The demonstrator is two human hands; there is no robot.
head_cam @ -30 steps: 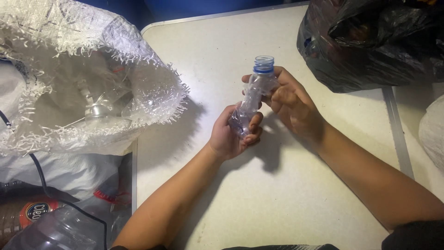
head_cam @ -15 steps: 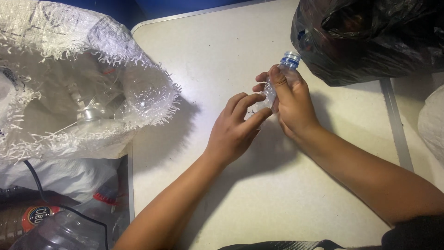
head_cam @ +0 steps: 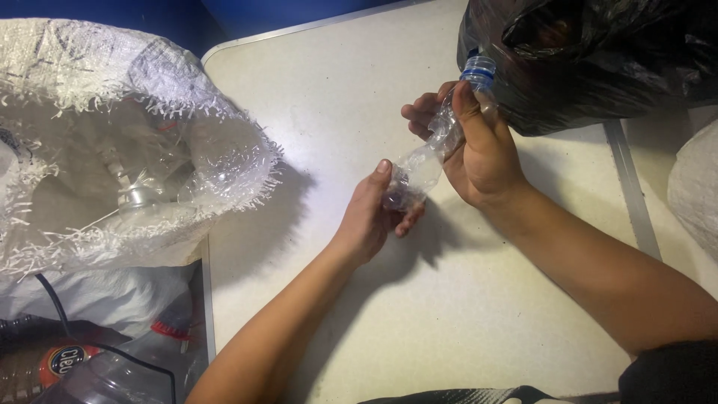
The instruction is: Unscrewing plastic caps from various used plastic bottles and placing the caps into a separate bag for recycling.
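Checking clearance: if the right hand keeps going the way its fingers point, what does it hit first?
Probably the black plastic bag: the right hand holds the clear bottle with its blue-ringed neck right at the bag's edge. Depth is unclear.

We see a clear plastic bottle, small, crushed and twisted along its body, blue ring at the neck, no cap visible. It's tilted diagonally, neck toward upper right of the frame, base lower left, held off the worktop, just right of center.
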